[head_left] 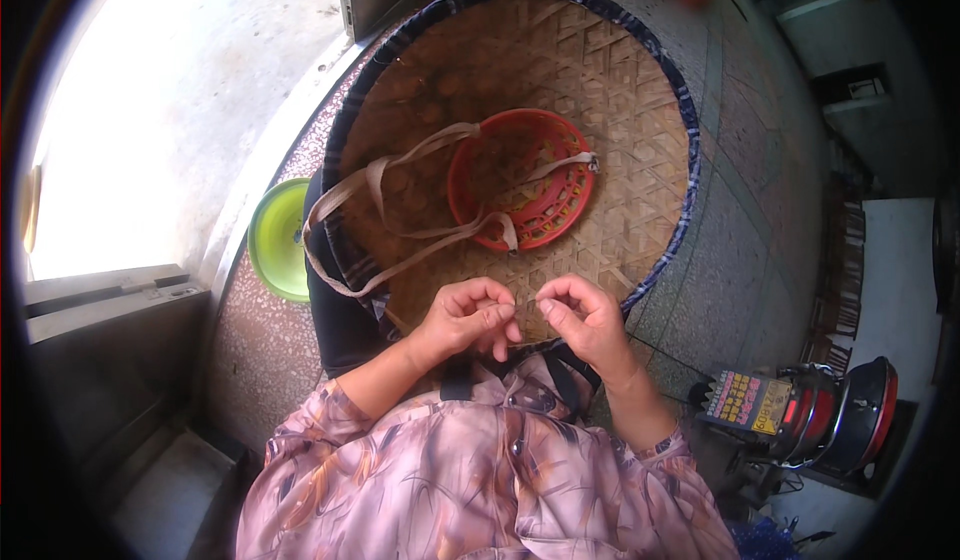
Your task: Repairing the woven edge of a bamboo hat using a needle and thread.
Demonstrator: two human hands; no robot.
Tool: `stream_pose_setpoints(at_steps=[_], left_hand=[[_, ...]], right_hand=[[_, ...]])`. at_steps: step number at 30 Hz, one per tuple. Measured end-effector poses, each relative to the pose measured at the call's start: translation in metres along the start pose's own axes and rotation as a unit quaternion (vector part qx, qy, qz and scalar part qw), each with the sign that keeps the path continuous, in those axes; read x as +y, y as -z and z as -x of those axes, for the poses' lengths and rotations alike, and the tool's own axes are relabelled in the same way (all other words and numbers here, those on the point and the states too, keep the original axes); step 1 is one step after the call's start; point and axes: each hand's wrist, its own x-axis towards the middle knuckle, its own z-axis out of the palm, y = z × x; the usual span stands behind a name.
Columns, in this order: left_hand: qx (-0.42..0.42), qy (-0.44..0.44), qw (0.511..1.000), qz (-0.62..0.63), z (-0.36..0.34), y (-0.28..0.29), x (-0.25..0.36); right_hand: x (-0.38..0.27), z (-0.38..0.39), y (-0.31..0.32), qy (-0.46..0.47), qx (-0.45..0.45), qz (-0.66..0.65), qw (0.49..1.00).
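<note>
My left hand point(468, 317) and my right hand point(592, 326) are raised close together over the near edge of a big round woven bamboo tray point(640, 130). On each, thumb and forefinger are pinched. Whatever is between the fingertips, if anything, is too small to make out. Dark blue patterned cloth wraps the tray's rim. Beyond my hands, a round red plastic basket point(462, 182) with slotted sides rests on the weave. A long beige cloth strap point(440, 235) loops over the basket's left side and hangs past the tray's left rim. A short pale strip lies across the basket's right edge.
A lime green basin point(268, 245) stands on the speckled floor left of the tray, near a bright doorway. At the lower right are a black and red motor-like machine point(840, 415) and a printed card box point(745, 400). Tiled floor point(720, 230) runs along the right.
</note>
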Motion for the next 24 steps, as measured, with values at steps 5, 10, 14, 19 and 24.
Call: stream_pose_setpoints(at_steps=[5,10,14,19,24], left_hand=[[0.007,0.004,1.0,-0.021,0.0,-0.002,-0.001],[0.013,0.002,0.999,-0.049,0.002,-0.002,-0.006],[0.011,-0.007,0.998,-0.06,0.002,-0.004,-0.005],[0.014,-0.01,0.998,-0.057,0.002,-0.003,-0.003],[0.027,0.005,0.999,-0.034,0.001,-0.002,-0.002]], right_hand=[[-0.004,0.005,-0.013,-0.001,-0.021,0.021,1.0],[-0.007,0.003,-0.015,-0.012,-0.032,0.029,0.999],[-0.002,0.001,-0.016,-0.015,-0.03,0.034,0.999],[0.002,0.0,-0.015,-0.028,-0.037,0.019,0.999],[0.009,0.002,-0.014,-0.075,-0.039,-0.041,0.996]])
